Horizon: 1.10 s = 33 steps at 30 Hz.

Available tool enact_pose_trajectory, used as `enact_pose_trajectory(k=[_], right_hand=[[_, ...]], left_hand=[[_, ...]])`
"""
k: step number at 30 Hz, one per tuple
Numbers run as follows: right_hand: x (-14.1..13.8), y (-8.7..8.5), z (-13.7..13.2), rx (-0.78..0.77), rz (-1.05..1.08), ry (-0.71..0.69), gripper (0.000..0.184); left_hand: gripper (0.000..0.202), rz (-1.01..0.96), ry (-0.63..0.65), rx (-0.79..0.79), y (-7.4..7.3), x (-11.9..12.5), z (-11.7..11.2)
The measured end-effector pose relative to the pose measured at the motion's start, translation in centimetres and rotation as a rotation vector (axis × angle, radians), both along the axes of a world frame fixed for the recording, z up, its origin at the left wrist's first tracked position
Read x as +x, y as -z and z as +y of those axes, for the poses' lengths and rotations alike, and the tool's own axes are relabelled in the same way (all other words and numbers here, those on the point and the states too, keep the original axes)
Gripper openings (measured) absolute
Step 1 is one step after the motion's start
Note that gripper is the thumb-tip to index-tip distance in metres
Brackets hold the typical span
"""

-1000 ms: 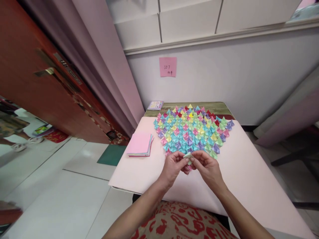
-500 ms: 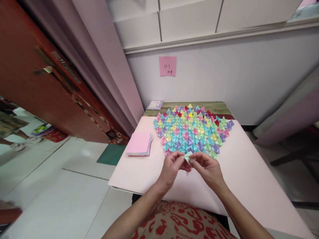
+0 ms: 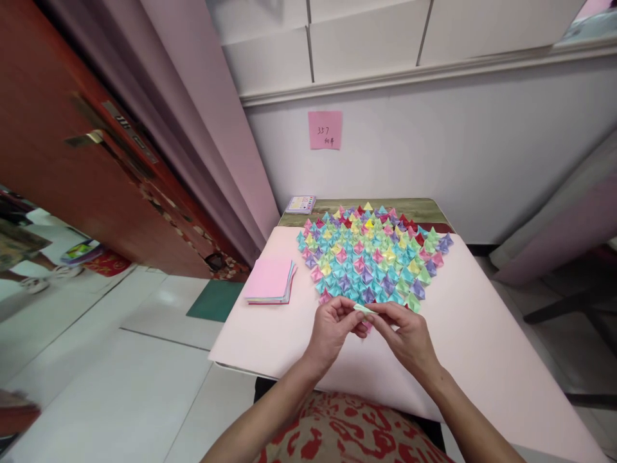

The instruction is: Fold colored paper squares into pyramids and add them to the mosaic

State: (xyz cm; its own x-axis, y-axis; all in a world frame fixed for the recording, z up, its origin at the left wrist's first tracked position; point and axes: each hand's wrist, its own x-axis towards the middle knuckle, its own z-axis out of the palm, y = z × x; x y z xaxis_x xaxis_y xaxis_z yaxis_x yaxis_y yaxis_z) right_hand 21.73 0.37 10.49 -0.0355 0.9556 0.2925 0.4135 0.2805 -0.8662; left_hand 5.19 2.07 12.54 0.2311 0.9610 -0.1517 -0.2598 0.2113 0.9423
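A small pale green folded paper [image 3: 364, 309] is pinched between both hands above the near edge of a spread of folded paper pieces. My left hand [image 3: 336, 323] grips its left end with thumb and forefinger. Its right end is in the fingers of my right hand [image 3: 401, 326]. The many folded pieces [image 3: 366, 257], pointed and coloured blue, green, pink, yellow, purple and red, stand close together just beyond my hands. A pink piece [image 3: 369, 326] shows partly below the fingers. To the left lies a stack of square coloured paper [image 3: 268, 280], pink on top.
The table [image 3: 453, 360] has a pale pink cover and stands against a wall. A small printed pack [image 3: 301, 204] lies at its back left corner. A pink note [image 3: 325, 130] is on the wall. At left are a red door [image 3: 72, 161] and another person's foot [image 3: 35, 285].
The green paper has tilted from a raised, pointed shape to a flatter, narrow one between my fingers. Both hands have stayed in nearly the same place.
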Motion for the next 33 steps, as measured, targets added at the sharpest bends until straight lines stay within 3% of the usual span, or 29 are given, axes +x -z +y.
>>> enact_pose_trajectory(k=[3,13,16,24,28,33], right_hand=[[0.1,-0.3,0.0,-0.052,-0.015,-0.025,0.023],[0.3,-0.9,-0.1,-0.124,-0.053,-0.101,0.034],[0.3,-0.7,-0.1,-0.128,-0.072,-0.112,0.035],[0.4,2.3,1.0,-0.327,0.225,-0.071,0.040],[0.4,2.3,1.0,-0.329,0.344,-0.035,0.046],[0.2,2.2,0.8,-0.313,0.369,-0.012,0.043]], left_hand=[[0.037,0.008,0.004,0.026,0.3,-0.1,0.1],[0.023,0.143,0.053,0.155,1.0,-0.9,0.1],[0.025,0.120,0.062,0.105,1.4,-0.7,0.2],[0.033,0.014,0.043,-0.061,1.8,0.1,0.7],[0.037,-0.119,-0.013,-0.198,1.5,0.3,0.7],[0.041,-0.209,-0.005,-0.239,1.2,0.5,0.6]])
